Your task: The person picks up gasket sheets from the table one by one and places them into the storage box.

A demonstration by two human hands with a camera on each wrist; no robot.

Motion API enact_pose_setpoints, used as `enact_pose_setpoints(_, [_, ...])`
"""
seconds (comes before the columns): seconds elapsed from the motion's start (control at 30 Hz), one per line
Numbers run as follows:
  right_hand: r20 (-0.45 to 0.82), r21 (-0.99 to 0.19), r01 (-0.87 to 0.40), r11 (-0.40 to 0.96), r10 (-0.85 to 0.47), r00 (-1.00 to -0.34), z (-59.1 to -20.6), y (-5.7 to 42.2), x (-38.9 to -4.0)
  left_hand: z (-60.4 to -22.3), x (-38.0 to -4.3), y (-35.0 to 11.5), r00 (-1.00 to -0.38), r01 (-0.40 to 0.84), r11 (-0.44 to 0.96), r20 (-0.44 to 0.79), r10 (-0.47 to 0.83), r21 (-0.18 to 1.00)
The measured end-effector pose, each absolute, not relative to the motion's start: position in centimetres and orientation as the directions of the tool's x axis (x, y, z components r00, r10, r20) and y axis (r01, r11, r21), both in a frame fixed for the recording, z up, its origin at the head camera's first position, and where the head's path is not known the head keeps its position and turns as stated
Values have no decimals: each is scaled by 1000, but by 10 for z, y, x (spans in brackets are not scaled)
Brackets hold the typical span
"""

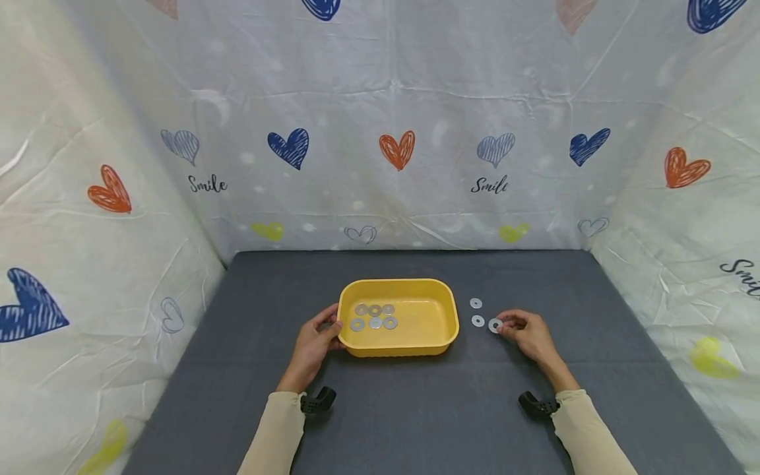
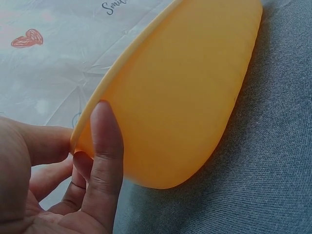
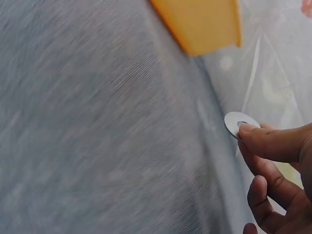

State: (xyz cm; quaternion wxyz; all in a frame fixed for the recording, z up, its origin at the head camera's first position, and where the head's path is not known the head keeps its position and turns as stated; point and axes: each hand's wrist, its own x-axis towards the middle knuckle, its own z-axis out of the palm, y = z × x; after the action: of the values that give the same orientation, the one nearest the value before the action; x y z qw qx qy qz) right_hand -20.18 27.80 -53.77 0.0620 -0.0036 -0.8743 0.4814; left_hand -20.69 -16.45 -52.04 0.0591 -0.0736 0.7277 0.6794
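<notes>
A yellow plastic tray [image 1: 424, 320] stands on the grey cloth, with several flat metal washers [image 1: 357, 328] grouped in its left half. My left hand [image 1: 315, 343] grips the tray's left end; in the left wrist view, thumb and fingers [image 2: 105, 146] pinch the rim from both sides. Right of the tray, my right hand [image 1: 530, 336] pinches a metal washer [image 3: 232, 122] between thumb and fingers, the washer tilted in the right wrist view. Two loose washers [image 1: 477, 324] lie on the cloth between the tray and that hand.
The dark grey cloth [image 1: 415, 409] covers the table. A white curtain [image 1: 380, 198] printed with hearts hangs behind it and along both sides. Black straps with small cameras [image 1: 320, 400] sit on both wrists.
</notes>
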Motion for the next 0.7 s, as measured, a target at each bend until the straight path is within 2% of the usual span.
enact_pose_setpoints(0.3, [186, -818, -113, 564, 73, -980, -517, 265, -197, -522, -209, -164, -982, -188, 82, -187, -29, 979])
enact_pose_setpoints(0.7, [174, -840, -109, 532, 75, -982, -493, 243, -192, -522, -208, -165, -984, -179, 83, -178, -20, 980])
